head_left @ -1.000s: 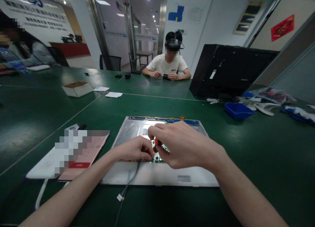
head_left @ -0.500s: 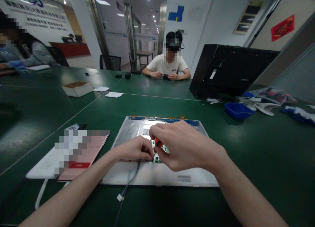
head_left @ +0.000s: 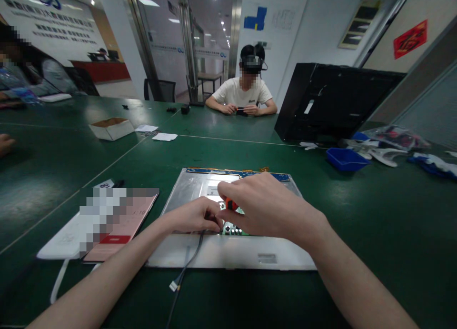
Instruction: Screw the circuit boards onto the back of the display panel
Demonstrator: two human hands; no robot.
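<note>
A flat silver display panel (head_left: 228, 254) lies on the green table in front of me, with a blue circuit strip (head_left: 237, 174) along its far edge. At its middle sits a green circuit board (head_left: 233, 228), partly covered by my hands. My right hand (head_left: 264, 205) is closed around a red and black screwdriver (head_left: 231, 204) over the board; its tip is hidden. My left hand (head_left: 203, 214) rests at the board's left edge, fingers pinched together; what they hold, if anything, is hidden. A dark cable (head_left: 193, 260) with a white connector runs from beneath it toward me.
Left of the panel lie a white power bank (head_left: 60, 241) and a pink-screened phone (head_left: 132, 219). Farther off are a white box (head_left: 111, 129), a black monitor (head_left: 332, 100) and a blue tray (head_left: 346, 160). A co-worker (head_left: 246, 93) sits opposite; another person's hand (head_left: 5, 144) shows far left.
My right hand has turned slightly, its fingers shifting around the screwdriver handle. My left hand stays in place. Another person's hand has come into view at the left edge.
</note>
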